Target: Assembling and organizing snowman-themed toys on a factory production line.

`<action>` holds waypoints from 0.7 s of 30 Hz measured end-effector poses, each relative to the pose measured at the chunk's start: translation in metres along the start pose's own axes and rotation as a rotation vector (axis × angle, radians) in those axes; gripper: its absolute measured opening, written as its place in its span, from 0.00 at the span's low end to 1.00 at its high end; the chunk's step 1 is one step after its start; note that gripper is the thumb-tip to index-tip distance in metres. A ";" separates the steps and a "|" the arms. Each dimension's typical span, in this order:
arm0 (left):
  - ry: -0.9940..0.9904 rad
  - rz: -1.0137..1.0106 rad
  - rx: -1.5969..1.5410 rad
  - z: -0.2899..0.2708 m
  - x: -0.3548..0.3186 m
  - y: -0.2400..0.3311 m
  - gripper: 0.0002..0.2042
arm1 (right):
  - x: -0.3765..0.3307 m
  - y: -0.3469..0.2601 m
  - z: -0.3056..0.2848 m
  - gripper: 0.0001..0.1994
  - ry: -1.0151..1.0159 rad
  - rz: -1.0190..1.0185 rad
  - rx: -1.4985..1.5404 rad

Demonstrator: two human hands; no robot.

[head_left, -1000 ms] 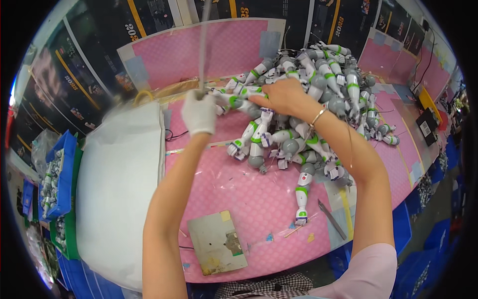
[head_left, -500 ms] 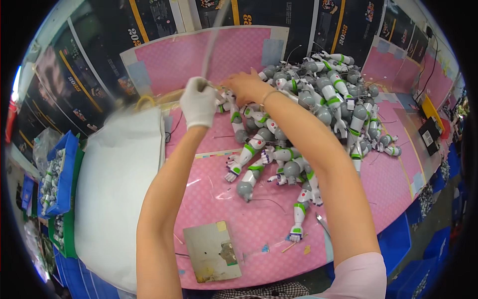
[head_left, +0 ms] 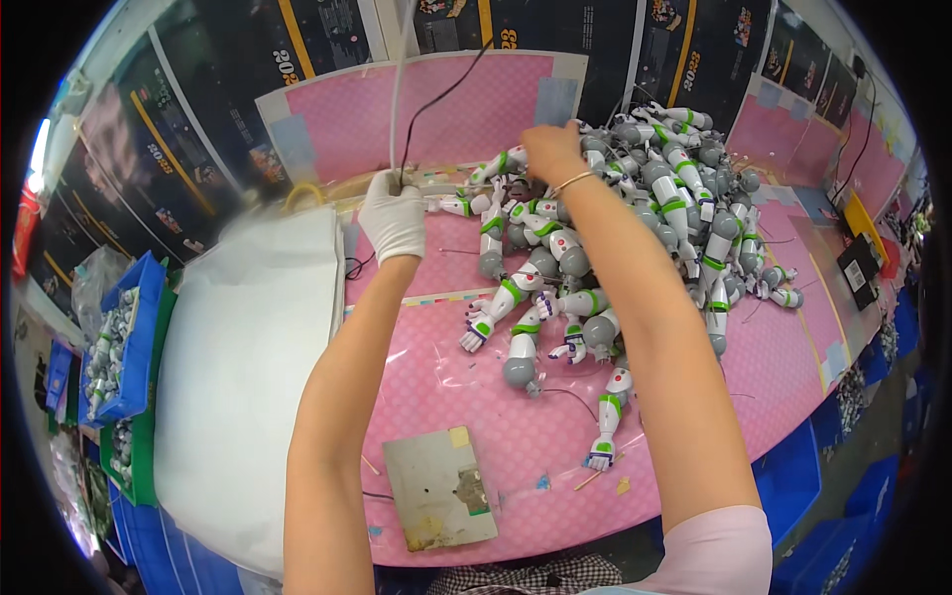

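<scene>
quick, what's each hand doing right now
Left hand: gloved, closed around the hanging white cable.
Right hand: on the toy arm pile; its grip cannot be told.

Bright even light, soft shadows, rim perhaps blurred

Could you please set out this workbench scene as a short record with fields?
Left hand: white-gloved left hand gripping a hanging white cord
Right hand: bare right hand, bracelet at the wrist, on the pile of toy arms
Surface: pink table mat
Left of mat: large white bag; blue bin of small parts
Near edge: grey square plate
Stray piece: one toy arm lying apart from the pile
</scene>
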State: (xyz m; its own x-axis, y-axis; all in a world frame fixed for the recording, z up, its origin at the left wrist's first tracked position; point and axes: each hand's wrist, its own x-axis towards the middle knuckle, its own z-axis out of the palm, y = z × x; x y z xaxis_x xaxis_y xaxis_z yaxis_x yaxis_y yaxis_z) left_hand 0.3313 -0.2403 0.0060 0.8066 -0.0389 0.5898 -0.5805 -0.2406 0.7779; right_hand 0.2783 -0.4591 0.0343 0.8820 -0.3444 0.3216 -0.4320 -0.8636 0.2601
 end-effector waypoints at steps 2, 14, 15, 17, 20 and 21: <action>-0.003 -0.058 -0.160 0.003 0.006 -0.008 0.04 | -0.008 0.029 -0.013 0.18 -0.040 0.013 0.141; 0.071 0.002 -0.437 0.049 0.072 0.002 0.02 | -0.012 -0.009 -0.056 0.28 -0.509 -0.605 0.612; 0.064 0.039 -0.389 0.050 0.073 0.009 0.02 | -0.003 -0.027 -0.057 0.26 -0.484 -0.489 0.514; 0.040 0.058 -0.263 0.047 0.070 0.031 0.04 | 0.017 -0.066 -0.029 0.22 -0.224 -0.510 0.548; 0.077 0.102 -0.122 0.057 0.072 0.028 0.05 | 0.025 -0.100 0.020 0.25 -0.048 -0.458 0.398; 0.060 0.075 -0.028 0.052 0.073 0.017 0.06 | 0.019 -0.103 0.030 0.25 -0.035 -0.448 0.401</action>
State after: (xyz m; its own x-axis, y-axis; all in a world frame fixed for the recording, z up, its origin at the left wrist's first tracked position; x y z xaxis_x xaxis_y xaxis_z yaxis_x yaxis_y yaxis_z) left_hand 0.3863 -0.2976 0.0516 0.7530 0.0024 0.6581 -0.6427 -0.2120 0.7362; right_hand 0.3452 -0.3883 -0.0138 0.9705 0.0788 0.2278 0.0815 -0.9967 -0.0023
